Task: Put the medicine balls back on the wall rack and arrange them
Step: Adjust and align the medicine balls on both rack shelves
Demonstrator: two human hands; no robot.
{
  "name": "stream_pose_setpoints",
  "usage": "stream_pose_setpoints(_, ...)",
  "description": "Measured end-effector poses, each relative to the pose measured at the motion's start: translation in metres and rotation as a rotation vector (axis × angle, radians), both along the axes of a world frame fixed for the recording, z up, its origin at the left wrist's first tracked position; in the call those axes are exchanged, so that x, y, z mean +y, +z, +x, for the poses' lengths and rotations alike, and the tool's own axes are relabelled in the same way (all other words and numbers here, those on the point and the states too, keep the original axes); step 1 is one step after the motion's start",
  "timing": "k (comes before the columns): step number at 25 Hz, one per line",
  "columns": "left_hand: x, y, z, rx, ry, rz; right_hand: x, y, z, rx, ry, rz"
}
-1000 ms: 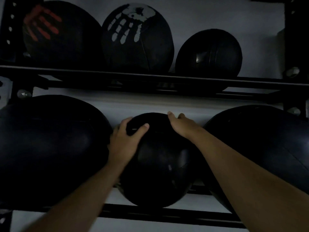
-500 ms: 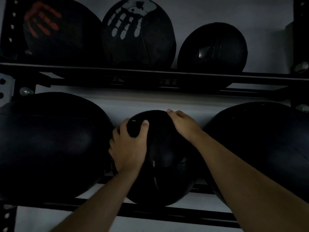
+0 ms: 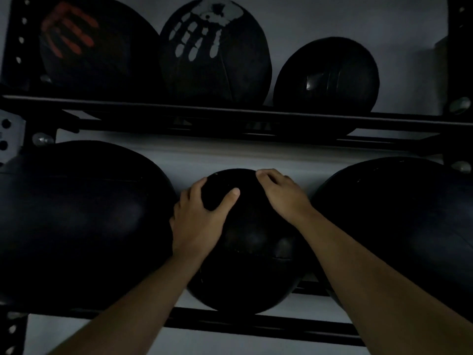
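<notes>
Dim light. I am looking at a black metal wall rack [image 3: 230,116] with two tiers. I am resting my left hand [image 3: 198,221] flat on the upper left of a small smooth black medicine ball [image 3: 252,254], thumb spread across its top, fingers wrapping its left side. My right hand [image 3: 281,194] is lying over the upper right of the same ball, fingers curled past the crown. Both palms are pressing on it from either side, neither closed into a fist. The ball is sitting on the lower rails, between a large black ball [image 3: 76,221] at left, which my left hand's knuckles are touching, and another large black ball [image 3: 404,226] at right. Above, three balls are sitting: one with a red handprint [image 3: 69,34], one with a white handprint [image 3: 202,34], one plain black glossy ball [image 3: 330,75].
</notes>
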State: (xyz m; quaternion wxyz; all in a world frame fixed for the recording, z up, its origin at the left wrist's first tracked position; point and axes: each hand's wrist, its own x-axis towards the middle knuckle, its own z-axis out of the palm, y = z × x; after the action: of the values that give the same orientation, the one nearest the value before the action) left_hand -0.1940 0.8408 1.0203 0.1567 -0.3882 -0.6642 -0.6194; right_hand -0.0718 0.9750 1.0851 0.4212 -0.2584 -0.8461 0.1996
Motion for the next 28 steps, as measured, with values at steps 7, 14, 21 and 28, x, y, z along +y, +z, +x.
stream_pose_setpoints(7,-0.008,0.018,-0.029,0.009,-0.241,-0.063,-0.017,-0.023,0.014,0.041,-0.052,0.075)
stream_pose_setpoints(14,-0.005,0.012,-0.035,0.177,-0.251,0.016,-0.024,-0.037,0.009,0.137,-0.105,0.052)
stream_pose_setpoints(21,-0.006,0.008,-0.046,0.225,-0.297,-0.085,-0.035,-0.051,0.011,0.166,-0.197,0.106)
stream_pose_setpoints(28,-0.035,0.013,-0.031,0.252,-0.150,-0.407,-0.039,-0.043,0.017,0.046,-0.199,0.048)
